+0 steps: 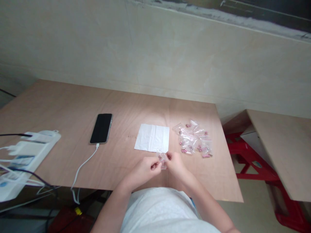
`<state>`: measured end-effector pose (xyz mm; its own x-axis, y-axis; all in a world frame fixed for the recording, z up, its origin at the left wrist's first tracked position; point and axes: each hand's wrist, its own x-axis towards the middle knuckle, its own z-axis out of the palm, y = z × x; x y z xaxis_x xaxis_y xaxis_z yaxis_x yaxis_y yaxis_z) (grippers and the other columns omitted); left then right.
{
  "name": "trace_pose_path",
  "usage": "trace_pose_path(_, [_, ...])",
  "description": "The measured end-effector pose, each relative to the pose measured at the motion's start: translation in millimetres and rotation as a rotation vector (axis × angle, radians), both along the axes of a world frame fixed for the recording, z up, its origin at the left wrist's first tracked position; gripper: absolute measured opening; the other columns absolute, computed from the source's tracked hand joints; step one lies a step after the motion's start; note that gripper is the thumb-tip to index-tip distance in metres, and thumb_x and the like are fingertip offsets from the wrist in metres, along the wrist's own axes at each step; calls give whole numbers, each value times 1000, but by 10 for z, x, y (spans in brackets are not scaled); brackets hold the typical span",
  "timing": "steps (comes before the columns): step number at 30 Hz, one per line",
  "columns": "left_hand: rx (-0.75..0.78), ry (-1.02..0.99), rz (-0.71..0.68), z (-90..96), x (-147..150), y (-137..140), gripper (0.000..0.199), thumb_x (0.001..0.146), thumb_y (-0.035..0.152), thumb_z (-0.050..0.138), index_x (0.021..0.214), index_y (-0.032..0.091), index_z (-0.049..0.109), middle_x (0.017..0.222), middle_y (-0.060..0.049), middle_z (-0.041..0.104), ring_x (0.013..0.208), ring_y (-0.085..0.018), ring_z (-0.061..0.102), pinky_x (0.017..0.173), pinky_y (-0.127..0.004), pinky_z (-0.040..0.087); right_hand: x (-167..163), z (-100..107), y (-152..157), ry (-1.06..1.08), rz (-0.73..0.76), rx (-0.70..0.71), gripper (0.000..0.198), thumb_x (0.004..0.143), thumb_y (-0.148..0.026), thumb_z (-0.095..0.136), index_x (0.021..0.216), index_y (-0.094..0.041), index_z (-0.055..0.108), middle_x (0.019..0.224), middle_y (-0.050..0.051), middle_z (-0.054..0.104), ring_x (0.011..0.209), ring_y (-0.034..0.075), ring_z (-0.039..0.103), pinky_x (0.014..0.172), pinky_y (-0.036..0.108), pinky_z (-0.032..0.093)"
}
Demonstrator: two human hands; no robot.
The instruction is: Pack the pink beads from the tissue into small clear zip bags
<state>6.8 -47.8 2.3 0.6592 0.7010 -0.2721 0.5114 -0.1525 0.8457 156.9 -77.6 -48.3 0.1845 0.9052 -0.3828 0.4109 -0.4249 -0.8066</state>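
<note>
Between my two hands, over the near edge of the wooden table [116,171], is a small clear plastic bag [163,164]. My left hand [150,166] is closed, its fingertips pinching the bag's left side. From the right, my right hand [175,163] pinches the same bag near its top. Whether anything lies inside the bag is too small to tell. Just beyond it, a creased white sheet of paper [152,137] lies flat. Several clear bags with small pink pieces [193,139] are heaped to the right of the sheet.
A black phone [101,128] with a white charging cable [84,163] lies left of the sheet. At the far left is a white power strip [41,150] full of plugs. Red stools [252,165] stand under a second table [282,149] on the right. A wall [145,48] runs behind.
</note>
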Motion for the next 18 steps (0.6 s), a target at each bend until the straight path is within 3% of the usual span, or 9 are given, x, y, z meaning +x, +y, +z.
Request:
trace_pose_path(2, [-9, -61, 6, 63, -32, 8, 16, 78, 29, 45, 83, 17, 55, 77, 0, 54, 73, -13, 52, 65, -23, 41, 19, 79, 17, 103, 4, -33, 17, 70, -21, 44, 56, -14, 52, 49, -1, 48, 47, 9, 42, 42, 19, 27])
trace_pose_path(3, [3, -82, 23, 81, -46, 17, 24, 76, 30, 51, 97, 20, 53, 94, -2, 53, 89, -16, 51, 78, -28, 41, 24, 129, 28, 160, 9, -53, 17, 70, -21, 44, 56, -14, 51, 47, -2, 46, 45, 8, 41, 41, 19, 27])
trace_pose_path(5, [26, -92, 53, 67, -68, 41, 55, 69, 28, 60, 120, 28, 38, 122, -5, 37, 114, -21, 39, 96, -37, 33, 25, 232, 59, 266, 27, -85, 16, 70, -22, 45, 58, -14, 51, 46, -4, 42, 42, 7, 39, 39, 18, 26])
trace_pose_path(7, [-8, -102, 47, -23, -81, 72, 68, 67, 26, 63, 126, 33, 29, 130, -5, 26, 120, -23, 33, 100, -40, 29, 28, 313, 102, 366, 54, -113, 15, 70, -25, 47, 61, -14, 51, 47, -4, 42, 40, 6, 38, 37, 18, 26])
trace_pose_path(11, [-96, -238, 105, -325, -103, 146, 48, 73, 21, 54, 118, 27, 39, 121, -6, 35, 106, -18, 46, 90, -34, 42, 64, 342, 188, 519, 95, -131, 16, 70, -30, 49, 67, -15, 51, 48, -4, 45, 40, 8, 41, 38, 19, 32])
trace_pose_path(16, [-111, -247, 345, -673, -223, 259, 44, 68, 15, 55, 111, 20, 44, 107, -6, 44, 74, -9, 55, 72, -26, 49, 80, 222, 212, 410, -119, 114, 26, 71, -38, 53, 87, -17, 53, 72, 1, 53, 56, 10, 48, 45, 19, 38])
trace_pose_path(18, [-93, -198, 399, -767, -278, 301, 45, 66, 14, 56, 109, 18, 46, 99, -4, 46, 66, -7, 54, 65, -23, 49, 38, 163, 217, 324, -103, 183, 27, 71, -37, 54, 89, -18, 57, 79, 3, 53, 61, 10, 47, 50, 20, 40])
